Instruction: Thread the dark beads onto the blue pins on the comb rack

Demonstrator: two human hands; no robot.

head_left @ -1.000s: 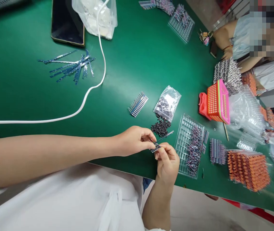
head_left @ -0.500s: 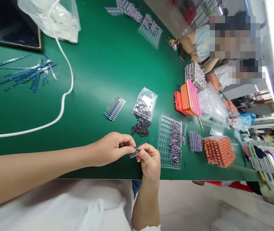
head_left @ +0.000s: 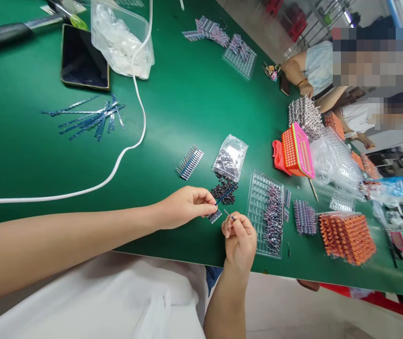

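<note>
My left hand (head_left: 190,207) pinches a short strip of small parts (head_left: 214,216), from which a thin blue strip (head_left: 226,193) sticks out over a pile of small dark pieces (head_left: 218,192). Just to its right, my right hand (head_left: 241,238) is closed on a tiny part with thin wire legs (head_left: 228,214); its exact kind is too small to make out. The two hands are apart. A clear bag of dark pieces (head_left: 230,157) lies behind the pile. Farther left is another strip of parts with pins (head_left: 189,162).
A clear tray (head_left: 256,197) bears a heap of leaded parts (head_left: 274,221). Right of it stand a purple-grey block of parts (head_left: 305,217), an orange stack (head_left: 346,238) and a basket (head_left: 298,150). Leftward lie blue strips (head_left: 98,115), a phone (head_left: 84,59) and a white cable (head_left: 116,167). People sit opposite.
My hands have separated: the right one has drawn away from the strip with a small part in its fingers. The whole view has shifted, showing more of the table's left side.
</note>
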